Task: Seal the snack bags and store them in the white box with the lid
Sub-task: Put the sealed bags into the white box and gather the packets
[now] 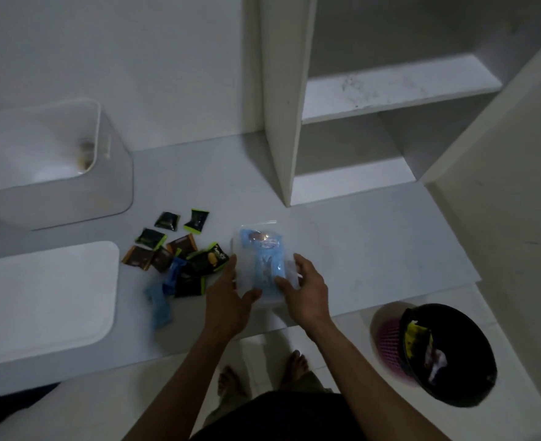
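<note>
Clear snack bag (260,265), holding blue wrapped snacks, lies flat on the white counter (374,243) just right of the loose snack pile (175,256); long axis runs away from the person, open/seal end prob. at the far edge. Likely light, limp and slick film, so best pinched at the side edges or along the seal strip, not mid-panel. Left hand (227,300) and right hand (305,288) flank the bag's near end, fingers curled onto its edges in a light two-sided hold; white box (110,186) and lid (46,294) sit well left of the bag.
</note>
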Motion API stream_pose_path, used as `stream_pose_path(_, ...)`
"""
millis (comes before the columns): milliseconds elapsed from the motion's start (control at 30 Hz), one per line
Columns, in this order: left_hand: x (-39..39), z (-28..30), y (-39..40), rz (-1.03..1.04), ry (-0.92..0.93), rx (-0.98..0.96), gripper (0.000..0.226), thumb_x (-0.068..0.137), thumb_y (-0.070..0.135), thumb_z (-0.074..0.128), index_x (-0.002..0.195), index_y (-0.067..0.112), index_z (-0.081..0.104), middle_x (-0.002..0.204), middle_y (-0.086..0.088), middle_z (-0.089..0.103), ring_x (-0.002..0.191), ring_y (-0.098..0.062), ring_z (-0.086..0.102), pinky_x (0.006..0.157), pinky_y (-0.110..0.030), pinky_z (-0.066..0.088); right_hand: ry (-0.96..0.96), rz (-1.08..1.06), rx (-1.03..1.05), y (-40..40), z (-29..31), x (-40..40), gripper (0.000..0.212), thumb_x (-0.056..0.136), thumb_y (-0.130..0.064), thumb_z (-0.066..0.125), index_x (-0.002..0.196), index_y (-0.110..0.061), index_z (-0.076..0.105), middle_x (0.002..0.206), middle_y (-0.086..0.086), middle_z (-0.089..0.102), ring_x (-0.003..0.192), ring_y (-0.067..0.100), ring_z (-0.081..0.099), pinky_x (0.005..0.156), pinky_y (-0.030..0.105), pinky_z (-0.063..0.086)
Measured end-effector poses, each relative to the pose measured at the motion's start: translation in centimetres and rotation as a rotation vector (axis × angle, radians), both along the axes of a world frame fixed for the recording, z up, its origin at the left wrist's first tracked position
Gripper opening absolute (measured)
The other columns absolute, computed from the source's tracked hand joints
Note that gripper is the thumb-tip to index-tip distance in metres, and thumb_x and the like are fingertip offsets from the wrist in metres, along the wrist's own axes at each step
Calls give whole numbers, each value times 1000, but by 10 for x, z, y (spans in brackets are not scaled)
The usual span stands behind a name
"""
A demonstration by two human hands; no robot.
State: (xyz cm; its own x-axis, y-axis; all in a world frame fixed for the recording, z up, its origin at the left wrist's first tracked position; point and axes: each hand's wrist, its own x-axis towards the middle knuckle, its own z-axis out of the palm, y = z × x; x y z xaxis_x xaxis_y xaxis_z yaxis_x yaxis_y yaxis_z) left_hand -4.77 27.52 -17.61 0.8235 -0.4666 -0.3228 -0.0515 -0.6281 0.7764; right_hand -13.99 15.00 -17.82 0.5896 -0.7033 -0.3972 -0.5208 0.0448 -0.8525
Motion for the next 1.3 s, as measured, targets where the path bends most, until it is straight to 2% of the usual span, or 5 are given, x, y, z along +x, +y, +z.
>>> stream_pose_path(333,6,-11,14,-62,18,-39,80,82,15,78,149,11,33,127,1,53,106,-6,47,79,-6,40,79,40,-43,17,-6,7,64,91,-26,69,145,-19,37,140,4,53,109,6,51,65,0,43)
stream_pose_path(467,2,-17,16,-37,19,-87,80,81,21,78,147,15,34,127,6,48,108,-7,48,74,-1,40,77,40,-52,18,-17,5,70,89,-37,70,146,-28,30,146,2,46,125,20,52,94,30,53)
stream_pose_path(633,3,-15,4,126,227,-168,76,95,37,60,155,31,12,140,9,36,122,-12,46,100,-36,46,-13,76,82,16,-20,11,69,98,-44,51,154,-41,10,151,-1,40,109,10,53,82,21,53)
stream_pose_path(1133,28,26,63,129,58,-257,74,96,44,54,152,43,5,157,12,22,138,-8,34,105,-25,42,-165,290,-20,64,22,48,63,99,-47,45,152,-48,11,135,-29,34,119,1,50,95,30,54)
stream_pose_path(1300,72,44,144,174,-25,-255,82,82,63,58,147,58,8,157,5,34,135,-21,47,103,-52,48,-268,388,-63,129,58,94,55,101,-40,46,142,-51,12,114,-50,30,92,-28,53,73,4,49)
